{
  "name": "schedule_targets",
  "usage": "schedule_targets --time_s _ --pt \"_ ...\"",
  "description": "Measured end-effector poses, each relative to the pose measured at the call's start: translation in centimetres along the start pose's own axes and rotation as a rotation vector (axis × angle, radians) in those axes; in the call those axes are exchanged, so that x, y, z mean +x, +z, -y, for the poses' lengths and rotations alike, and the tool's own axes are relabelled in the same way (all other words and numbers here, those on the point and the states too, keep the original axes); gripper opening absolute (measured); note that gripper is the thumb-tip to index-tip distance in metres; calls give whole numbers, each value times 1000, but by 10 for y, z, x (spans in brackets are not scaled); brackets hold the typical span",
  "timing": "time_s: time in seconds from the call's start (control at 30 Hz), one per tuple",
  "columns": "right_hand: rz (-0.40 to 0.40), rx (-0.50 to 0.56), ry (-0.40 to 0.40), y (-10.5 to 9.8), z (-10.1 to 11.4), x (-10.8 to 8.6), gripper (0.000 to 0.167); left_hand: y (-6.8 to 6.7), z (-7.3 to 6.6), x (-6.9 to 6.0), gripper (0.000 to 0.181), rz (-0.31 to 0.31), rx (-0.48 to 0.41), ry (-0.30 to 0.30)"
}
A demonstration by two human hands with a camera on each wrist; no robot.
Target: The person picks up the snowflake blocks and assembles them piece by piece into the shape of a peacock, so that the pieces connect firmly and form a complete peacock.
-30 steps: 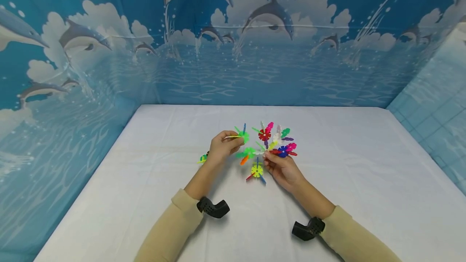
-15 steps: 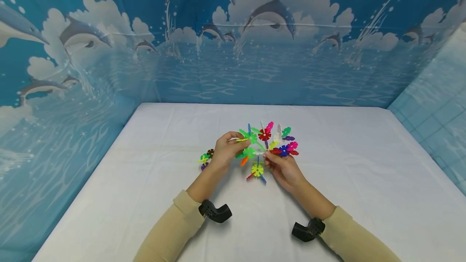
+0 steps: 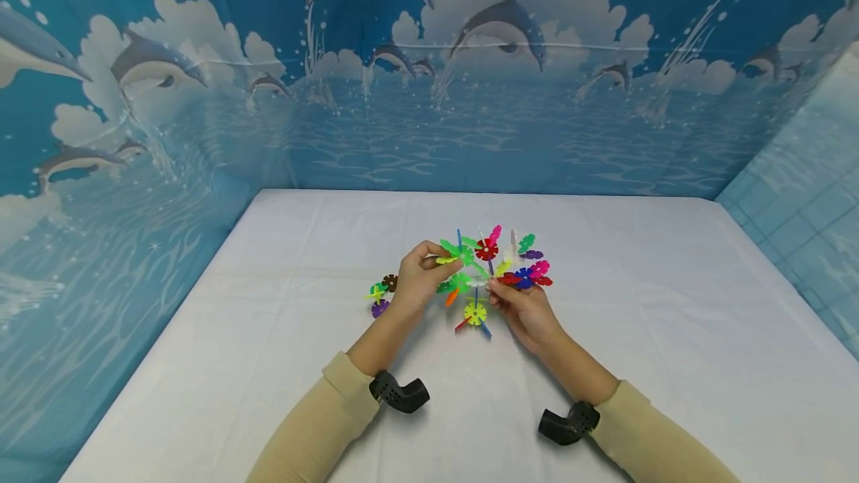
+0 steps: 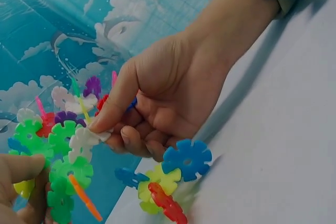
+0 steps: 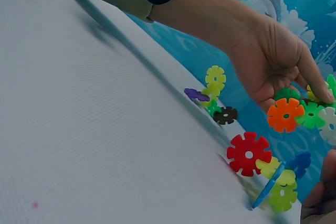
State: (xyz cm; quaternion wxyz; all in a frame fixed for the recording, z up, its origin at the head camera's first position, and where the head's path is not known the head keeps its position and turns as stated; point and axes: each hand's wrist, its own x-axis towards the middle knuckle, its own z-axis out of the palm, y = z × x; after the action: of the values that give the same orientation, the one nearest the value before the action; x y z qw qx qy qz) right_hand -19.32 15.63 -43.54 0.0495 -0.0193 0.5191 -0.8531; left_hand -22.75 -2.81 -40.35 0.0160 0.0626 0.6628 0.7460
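In the head view my left hand (image 3: 417, 282) pinches a yellow snowflake disc (image 3: 446, 260) of a green snowflake-disc cluster (image 3: 459, 250). My right hand (image 3: 528, 317) holds a white snowflake disc (image 4: 83, 142) between thumb and fingers, near the middle of a many-coloured snowflake-disc build. Its red disc (image 3: 486, 249) stands beside the green cluster, and a blue disc (image 3: 525, 278) sits to the right. A yellow-green disc (image 3: 475, 312) with red and blue discs hangs below. The green cluster meets the build, but whether they are slotted together is hidden.
A smaller cluster of linked discs, with a purple disc (image 3: 379, 308) and a brown disc (image 3: 390, 283), lies on the white-covered table (image 3: 255, 364) left of my left hand. A dolphin-printed curtain (image 3: 470, 140) rises behind the table and along its sides.
My left hand has moved slightly right, bringing the green cluster against the build. The small cluster at left has come into fuller view. My right hand has stayed nearly still.
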Motion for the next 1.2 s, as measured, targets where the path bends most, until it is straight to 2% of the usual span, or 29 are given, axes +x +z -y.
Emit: schedule_targets --time_s 0.2,0.3,0.47,0.53,0.7,0.87,1.03,1.2 --pt "-71 -91 -97 2 -3 0 26 -2 2 1 18 65 -9 19" --pt "-101 -134 -132 4 -3 0 15 -2 4 2 17 70 -14 10" --pt "-115 -162 -177 8 -3 -1 19 -2 5 3 16 70 -16 -18" --pt "-119 -170 -184 8 -3 -1 23 -2 6 2 16 83 -18 -25" --pt "-131 -181 -186 7 -4 -1 15 -1 9 1 17 104 -18 -26" --pt "-139 -185 -186 5 -5 -1 8 2 15 -1 24 96 -22 13" --pt "-149 -188 -176 4 -6 -1 22 6 21 -3 27 118 -53 55" --pt "-128 -182 -164 4 -4 0 18 6 20 -3 27 122 -67 62"
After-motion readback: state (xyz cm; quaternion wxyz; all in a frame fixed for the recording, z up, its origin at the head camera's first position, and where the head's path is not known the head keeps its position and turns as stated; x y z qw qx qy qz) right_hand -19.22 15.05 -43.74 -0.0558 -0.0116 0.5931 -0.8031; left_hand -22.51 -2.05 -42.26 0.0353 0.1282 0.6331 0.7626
